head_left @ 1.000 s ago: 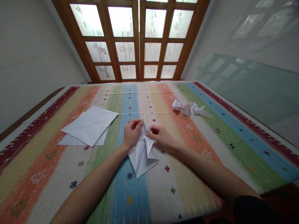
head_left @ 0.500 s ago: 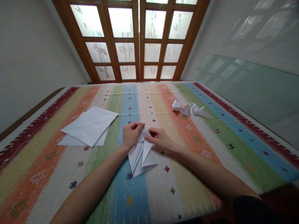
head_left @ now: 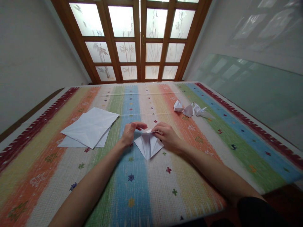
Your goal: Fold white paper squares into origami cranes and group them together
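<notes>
A partly folded white paper piece point(head_left: 148, 145) lies on the striped tablecloth point(head_left: 142, 189) in front of me, its point toward me. My right hand point(head_left: 168, 136) pinches the paper's far edge with curled fingers. Beside the paper's left side, my left hand point(head_left: 130, 131) hovers with fingers stretched toward the top edge, holding nothing.
A small stack of flat white paper sheets point(head_left: 90, 127) lies to the left. Two or three finished folded paper figures point(head_left: 191, 110) sit at the back right. Wooden glazed doors point(head_left: 139, 37) stand beyond the table's far edge. A glass panel point(head_left: 255, 88) leans on the right wall.
The paper has been folded smaller and laid flat, farther from me. My left hand let go of it and opened; my right hand keeps its pinch on the top edge.
</notes>
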`<action>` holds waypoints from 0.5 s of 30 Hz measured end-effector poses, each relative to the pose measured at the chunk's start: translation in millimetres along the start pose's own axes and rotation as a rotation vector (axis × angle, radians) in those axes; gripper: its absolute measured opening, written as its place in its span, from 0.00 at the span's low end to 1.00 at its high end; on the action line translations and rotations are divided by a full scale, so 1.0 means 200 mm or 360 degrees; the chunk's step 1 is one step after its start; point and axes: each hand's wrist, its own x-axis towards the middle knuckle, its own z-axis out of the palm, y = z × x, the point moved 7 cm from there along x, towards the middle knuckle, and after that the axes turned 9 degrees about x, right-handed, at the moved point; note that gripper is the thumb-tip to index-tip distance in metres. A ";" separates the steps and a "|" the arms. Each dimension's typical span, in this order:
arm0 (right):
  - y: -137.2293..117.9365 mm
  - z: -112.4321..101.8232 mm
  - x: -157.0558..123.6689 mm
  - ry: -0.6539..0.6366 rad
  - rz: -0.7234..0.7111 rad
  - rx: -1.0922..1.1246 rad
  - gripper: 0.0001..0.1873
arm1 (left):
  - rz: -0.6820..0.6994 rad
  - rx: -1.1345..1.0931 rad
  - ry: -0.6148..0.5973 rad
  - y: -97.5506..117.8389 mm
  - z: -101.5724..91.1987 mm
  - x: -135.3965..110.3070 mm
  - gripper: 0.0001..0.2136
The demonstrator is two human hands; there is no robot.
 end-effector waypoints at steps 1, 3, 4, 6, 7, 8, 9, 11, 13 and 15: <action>0.01 0.00 -0.01 -0.0024 -0.0025 -0.0025 0.06 | 0.0003 0.0091 -0.0146 -0.02 0.02 0.00 0.35; 0.01 0.02 -0.03 -0.0117 -0.0097 -0.0081 0.07 | -0.0001 0.0286 -0.0392 -0.06 0.05 -0.01 0.32; 0.01 0.04 -0.04 -0.0180 -0.0147 -0.0117 0.07 | -0.0020 0.0377 -0.0483 -0.08 0.06 -0.01 0.30; 0.01 0.09 -0.06 -0.0325 -0.0258 -0.0223 0.08 | -0.0010 0.0539 -0.0604 -0.11 0.09 -0.03 0.22; 0.01 0.11 -0.07 -0.0399 -0.0305 -0.0288 0.09 | 0.0032 0.0600 -0.0640 -0.11 0.10 -0.03 0.17; 0.01 0.13 -0.08 -0.0472 -0.0339 -0.0353 0.10 | 0.0099 0.0652 -0.0660 -0.11 0.11 -0.04 0.13; 0.01 0.15 -0.09 -0.0539 -0.0364 -0.0412 0.11 | 0.0179 0.0700 -0.0669 -0.09 0.12 -0.04 0.10; 0.00 0.18 -0.11 -0.0637 -0.0395 -0.0480 0.13 | 0.0333 0.0807 -0.0680 -0.06 0.15 -0.06 0.05; -0.03 0.18 -0.12 -0.0659 -0.0410 -0.0471 0.14 | 0.0438 0.0933 -0.0698 -0.05 0.17 -0.07 0.04; -0.07 0.16 -0.14 -0.0649 -0.0432 -0.0437 0.14 | 0.0502 0.1036 -0.0710 -0.04 0.18 -0.08 0.05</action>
